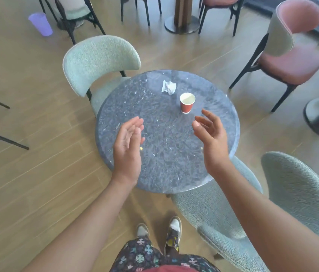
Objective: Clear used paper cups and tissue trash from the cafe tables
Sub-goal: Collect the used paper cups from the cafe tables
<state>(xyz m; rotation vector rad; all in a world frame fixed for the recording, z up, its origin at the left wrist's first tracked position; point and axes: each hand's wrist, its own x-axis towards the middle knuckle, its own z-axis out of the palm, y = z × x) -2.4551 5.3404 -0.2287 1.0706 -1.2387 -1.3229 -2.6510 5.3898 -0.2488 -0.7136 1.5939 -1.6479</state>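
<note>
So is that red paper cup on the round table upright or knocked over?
Upright: the red paper cup stands on its base on the grey stone table, open rim facing up.

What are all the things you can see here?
paper cup: one, red, white inside, upright on the table, right of centre
tissue: one, white, crumpled, on the table beyond the cup, apart from it
table: one, grey speckled, round, centre
green chairs: two, pale green, far-left and near-right of the table
pink chairs: three, pink, right and top edge
purple container: one, purple, floor, top left
shoes: two, grey-white, bottom
left grip: one, bare, open, above the table
right grip: one, bare, open, near the cup, not touching
</note>
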